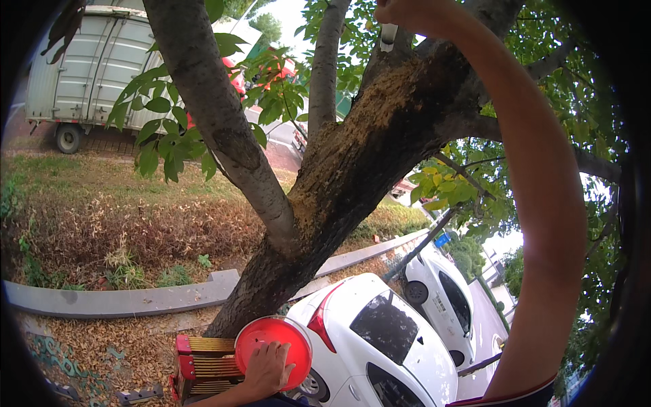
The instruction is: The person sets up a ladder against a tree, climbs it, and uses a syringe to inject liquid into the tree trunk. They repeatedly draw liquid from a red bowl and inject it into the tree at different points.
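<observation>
A leaning tree trunk [356, 152] with dark, wet-looking bark and patches of yellowish-brown crumbly matter fills the middle. My right arm reaches up along the right side. My right hand [407, 11], cut off by the top edge, has its fingers closed on a pale tool with a blade-like end [388, 38], held near the upper trunk; its kind is unclear. At the bottom, my left hand [268, 367] rests with spread fingers on a round red plastic bucket or its lid [296, 338]. Beside the bucket are the yellow-and-red steps of a ladder [216, 367].
A thick grey branch [218, 102] rises at the left and another limb [325, 71] behind. Leaves hang around them. White cars [341, 315] are parked below right, a box truck [101, 71] stands upper left. A low kerb [132, 300] edges dry shrubs.
</observation>
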Demonstrator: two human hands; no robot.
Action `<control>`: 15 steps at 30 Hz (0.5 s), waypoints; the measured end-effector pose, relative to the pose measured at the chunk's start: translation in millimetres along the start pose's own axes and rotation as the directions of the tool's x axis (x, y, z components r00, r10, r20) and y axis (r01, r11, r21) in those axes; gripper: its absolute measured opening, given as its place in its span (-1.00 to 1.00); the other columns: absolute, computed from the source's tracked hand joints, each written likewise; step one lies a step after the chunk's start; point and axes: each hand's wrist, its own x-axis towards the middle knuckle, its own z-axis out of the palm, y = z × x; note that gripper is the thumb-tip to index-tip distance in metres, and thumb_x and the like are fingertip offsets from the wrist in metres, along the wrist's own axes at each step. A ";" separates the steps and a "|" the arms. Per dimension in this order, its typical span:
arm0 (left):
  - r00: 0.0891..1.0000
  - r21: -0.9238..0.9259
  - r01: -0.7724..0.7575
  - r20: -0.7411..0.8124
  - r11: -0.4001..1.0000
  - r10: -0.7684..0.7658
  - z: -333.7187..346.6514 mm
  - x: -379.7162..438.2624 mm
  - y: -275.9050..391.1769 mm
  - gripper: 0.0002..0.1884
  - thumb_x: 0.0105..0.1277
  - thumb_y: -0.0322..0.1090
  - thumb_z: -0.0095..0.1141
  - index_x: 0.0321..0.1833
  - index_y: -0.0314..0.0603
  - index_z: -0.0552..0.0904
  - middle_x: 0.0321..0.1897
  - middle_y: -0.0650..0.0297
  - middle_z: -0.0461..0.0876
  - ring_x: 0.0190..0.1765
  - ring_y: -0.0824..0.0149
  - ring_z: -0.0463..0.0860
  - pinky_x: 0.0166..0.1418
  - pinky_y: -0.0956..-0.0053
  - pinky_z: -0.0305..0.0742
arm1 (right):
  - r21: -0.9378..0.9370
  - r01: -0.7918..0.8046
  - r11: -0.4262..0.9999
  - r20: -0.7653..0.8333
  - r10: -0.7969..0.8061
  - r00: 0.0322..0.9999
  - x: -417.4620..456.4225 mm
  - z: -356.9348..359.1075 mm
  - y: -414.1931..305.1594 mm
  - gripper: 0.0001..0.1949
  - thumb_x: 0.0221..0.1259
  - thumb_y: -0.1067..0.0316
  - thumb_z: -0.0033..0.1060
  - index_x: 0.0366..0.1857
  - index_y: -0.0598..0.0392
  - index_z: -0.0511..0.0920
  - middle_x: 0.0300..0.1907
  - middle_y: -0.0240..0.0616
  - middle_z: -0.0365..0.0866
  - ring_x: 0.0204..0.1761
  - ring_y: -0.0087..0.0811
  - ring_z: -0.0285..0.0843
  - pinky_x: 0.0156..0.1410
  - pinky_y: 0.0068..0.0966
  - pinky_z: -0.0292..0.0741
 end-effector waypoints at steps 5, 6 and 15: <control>1.000 0.013 -0.004 -0.016 1.000 0.005 -2.3 0.6 1.1 -0.37 0.34 -0.08 0.36 0.38 -0.25 0.50 0.16 0.00 0.58 0.16 -0.04 0.61 0.15 0.01 0.50 | -0.021 0.015 1.000 -0.047 -0.016 0.999 0.0 2.7 -1.8 -0.74 0.07 0.21 0.34 -0.31 0.21 0.71 -0.30 0.09 0.77 -0.21 0.08 0.77 -0.07 -0.04 0.63; 1.000 0.002 0.003 -0.004 1.000 -0.003 -1.4 0.3 0.2 -0.36 0.34 -0.07 0.37 0.39 -0.25 0.51 0.18 -0.02 0.58 0.18 -0.06 0.60 0.17 0.00 0.51 | -0.030 0.004 1.000 -0.047 -0.005 0.999 -0.8 2.5 -2.9 -0.74 0.07 0.21 0.34 -0.31 0.21 0.70 -0.29 0.09 0.77 -0.20 0.08 0.77 -0.06 -0.04 0.63; 1.000 -0.005 0.009 0.007 1.000 -0.009 -1.6 0.5 1.1 -0.34 0.33 -0.06 0.38 0.39 -0.26 0.51 0.21 -0.05 0.56 0.22 -0.08 0.60 0.20 -0.01 0.50 | -0.033 0.033 0.999 -0.073 -0.035 0.997 -1.6 8.4 4.8 -0.70 0.08 0.17 0.37 -0.25 0.20 0.69 -0.28 0.07 0.77 -0.16 0.08 0.76 -0.04 -0.05 0.62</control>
